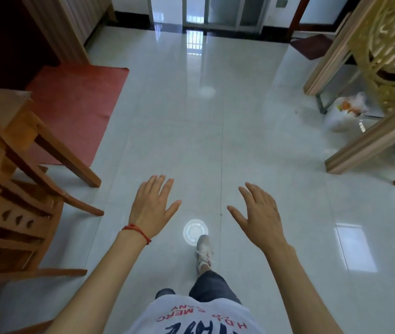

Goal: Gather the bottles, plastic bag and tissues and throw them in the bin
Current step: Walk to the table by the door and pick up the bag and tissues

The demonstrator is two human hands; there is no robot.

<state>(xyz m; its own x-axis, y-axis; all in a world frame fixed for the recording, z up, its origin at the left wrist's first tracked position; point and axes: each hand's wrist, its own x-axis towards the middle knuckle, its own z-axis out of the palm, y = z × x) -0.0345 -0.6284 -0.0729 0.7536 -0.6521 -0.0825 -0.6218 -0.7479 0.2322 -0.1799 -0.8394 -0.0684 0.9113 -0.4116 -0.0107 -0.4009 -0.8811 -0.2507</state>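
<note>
Your left hand (152, 208), right hand (261, 219): fingers spread, held nothing, above tiled floor (191, 141). Filled plastic bag (343, 114) lay far right, under table.

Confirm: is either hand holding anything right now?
No, the left hand and right hand are both spread open with straight fingers above the bare tiled floor, gripping nothing.

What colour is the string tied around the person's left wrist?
Red. The thin string bracelet on the left wrist shows clearly in the head view.
</note>
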